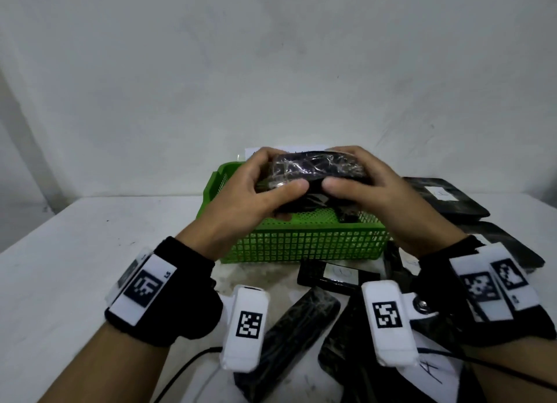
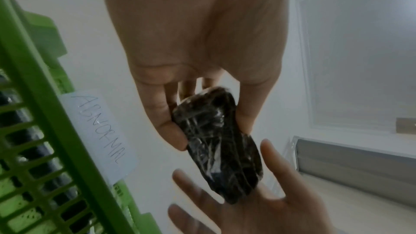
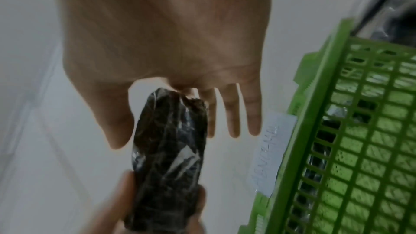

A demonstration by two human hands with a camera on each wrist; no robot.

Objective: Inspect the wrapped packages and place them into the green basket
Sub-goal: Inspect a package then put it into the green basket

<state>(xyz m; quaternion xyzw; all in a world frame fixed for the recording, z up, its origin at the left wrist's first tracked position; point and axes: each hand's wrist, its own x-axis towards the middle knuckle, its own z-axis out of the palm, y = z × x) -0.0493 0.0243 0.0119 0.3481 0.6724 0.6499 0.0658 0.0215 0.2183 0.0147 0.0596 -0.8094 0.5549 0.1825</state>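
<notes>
I hold a black package wrapped in clear film (image 1: 316, 166) by its two ends above the green mesh basket (image 1: 301, 243). My left hand (image 1: 280, 173) pinches the left end between thumb and curled fingers. At the other end my right hand (image 1: 340, 170) grips it the same way. In the left wrist view the left hand (image 2: 211, 131) clamps the package (image 2: 220, 149), with the basket (image 2: 33, 95) to the left. In the right wrist view the package (image 3: 168, 157) sits between the thumb and fingers of the right hand (image 3: 162, 136), beside the basket (image 3: 337, 149).
A dark package (image 1: 346, 216) lies inside the basket. More wrapped black packages lie on the white table at right (image 1: 446, 200) and in front (image 1: 289, 336). A paper label reading ABNORMAL (image 2: 101, 134) sits at the basket's far side. A wall stands close behind.
</notes>
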